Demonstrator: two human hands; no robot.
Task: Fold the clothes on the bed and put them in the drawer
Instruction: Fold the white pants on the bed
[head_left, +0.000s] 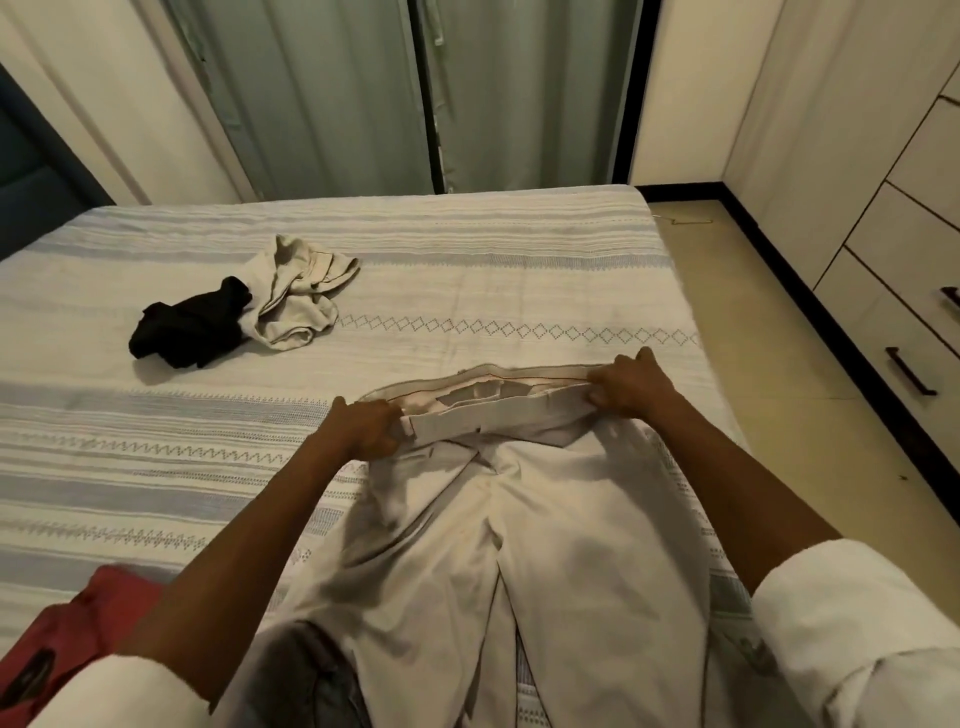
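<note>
We had left hand (363, 428) and right hand (631, 387) pinching trousers (545, 545) waistband near bed (467, 249) right edge; uneven pull risked skewed fold, legs sliding off.

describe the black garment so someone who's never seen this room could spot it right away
Start at the striped bed and look to its far left part, away from the beige trousers that the hands hold. Two crumpled garments touch there: the black garment is the left one, the only dark piece, beside a cream garment.
</note>
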